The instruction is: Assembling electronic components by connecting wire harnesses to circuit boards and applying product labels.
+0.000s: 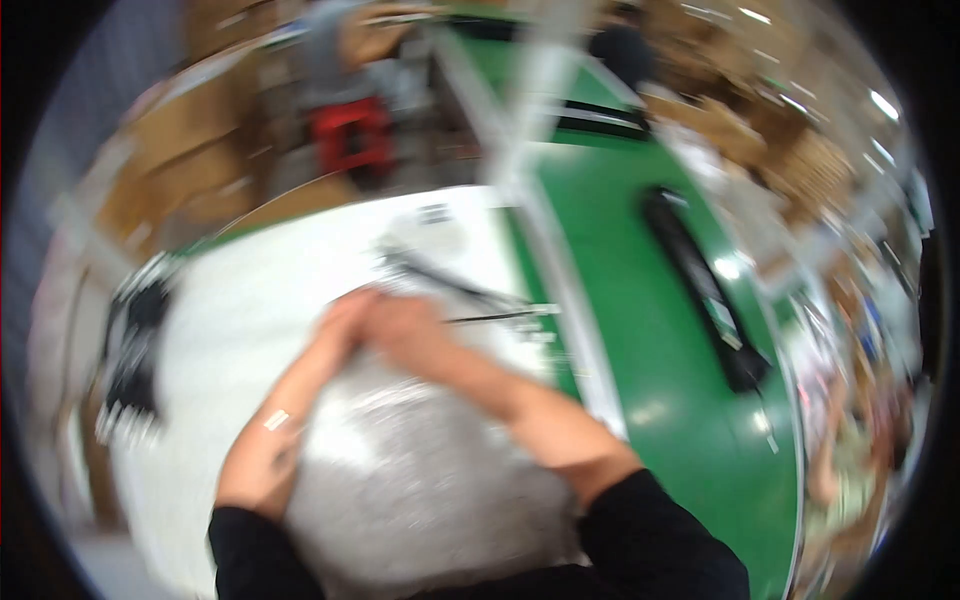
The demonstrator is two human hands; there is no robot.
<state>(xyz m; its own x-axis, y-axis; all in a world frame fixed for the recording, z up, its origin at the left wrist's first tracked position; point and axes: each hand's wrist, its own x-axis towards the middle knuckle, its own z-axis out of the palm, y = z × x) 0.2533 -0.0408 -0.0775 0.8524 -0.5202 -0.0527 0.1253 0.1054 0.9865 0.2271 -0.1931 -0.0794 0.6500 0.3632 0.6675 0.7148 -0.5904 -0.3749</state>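
My left hand (348, 316) and my right hand (408, 332) meet over the middle of the white tabletop (230, 300). Motion smears both, so their fingers and anything in them cannot be made out. Below the hands, between my forearms, spreads a shiny grey, see-through plastic sheet or bag (430, 490). Just beyond my right hand lies a dark, thin rod-like piece (450, 281). A thin black strip (495, 317) with a pale end runs rightward beside that hand. Small white bits (538, 340) are scattered at the table's right side.
A bundle of black pieces with pale ends (140, 345) lies along the left edge. To the right runs a green belt (660, 420) carrying a long black wrapped item (705, 285). A red stool (352, 135), cardboard boxes (190, 120) and other people are farther off.
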